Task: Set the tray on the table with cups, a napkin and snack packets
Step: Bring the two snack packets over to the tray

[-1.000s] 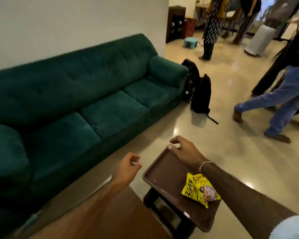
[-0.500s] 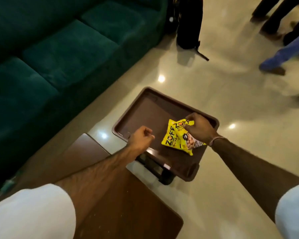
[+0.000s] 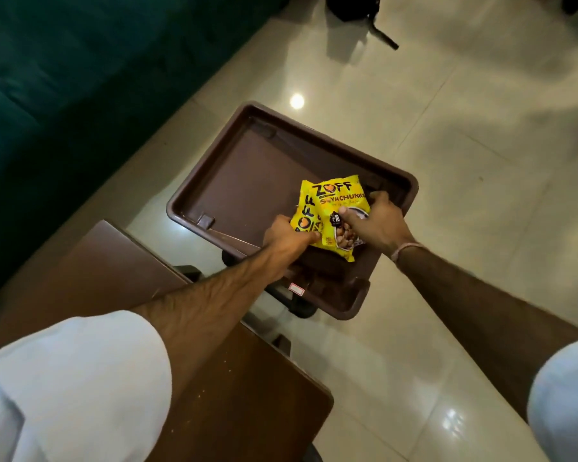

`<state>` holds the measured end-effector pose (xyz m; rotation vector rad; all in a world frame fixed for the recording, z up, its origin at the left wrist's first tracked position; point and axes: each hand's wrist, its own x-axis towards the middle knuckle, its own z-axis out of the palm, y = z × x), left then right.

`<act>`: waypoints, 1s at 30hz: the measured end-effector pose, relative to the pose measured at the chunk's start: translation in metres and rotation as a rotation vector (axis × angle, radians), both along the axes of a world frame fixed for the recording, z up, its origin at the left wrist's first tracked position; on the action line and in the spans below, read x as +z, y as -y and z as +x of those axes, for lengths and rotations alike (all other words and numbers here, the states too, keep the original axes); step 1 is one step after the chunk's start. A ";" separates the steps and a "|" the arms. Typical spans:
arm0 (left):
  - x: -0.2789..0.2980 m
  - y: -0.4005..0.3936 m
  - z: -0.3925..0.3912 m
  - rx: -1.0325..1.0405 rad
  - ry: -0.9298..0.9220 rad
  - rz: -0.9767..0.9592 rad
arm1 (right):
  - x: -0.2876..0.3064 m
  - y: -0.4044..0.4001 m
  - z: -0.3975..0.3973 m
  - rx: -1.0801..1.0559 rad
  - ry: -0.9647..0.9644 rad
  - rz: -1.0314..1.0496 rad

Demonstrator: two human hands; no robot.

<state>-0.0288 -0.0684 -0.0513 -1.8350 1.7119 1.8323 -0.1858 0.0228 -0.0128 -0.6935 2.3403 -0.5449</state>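
1. I am reaching both arms down over the tray (image 3: 234,181), which is sitting on a dark stand above the tiled floor (image 3: 481,195), just past the corner of the table (image 3: 121,271) and not on it.
2. My left hand (image 3: 286,236) is pinching the near edge of the left packet (image 3: 303,217), fingers closed on its lower corner, probably to slide it clear of the other.
3. My right hand (image 3: 379,221) is clamping the right packet (image 3: 342,208), thumb pressing on its printed face and the fingers curling round its far edge.
4. The two yellow packets are overlapping, the right one lying partly on top, at the tray's right end; I judge I am holding one in each hand to separate them and lay them side by side.
5. The rest of the tray is bare: no cups or napkin are showing anywhere, so the setting seems barely started.
6. A green sofa (image 3: 64,78) is standing beyond the table, well apart from the tray.
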 end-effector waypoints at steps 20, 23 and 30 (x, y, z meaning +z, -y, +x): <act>0.010 0.006 0.004 0.628 -0.510 0.375 | -0.010 -0.019 -0.003 -0.424 0.989 -0.367; 0.011 0.006 0.001 0.611 -0.474 0.327 | -0.012 -0.021 -0.004 -0.381 0.961 -0.349; 0.021 0.016 0.013 0.516 -0.435 0.353 | -0.006 -0.019 -0.007 -0.362 0.977 -0.368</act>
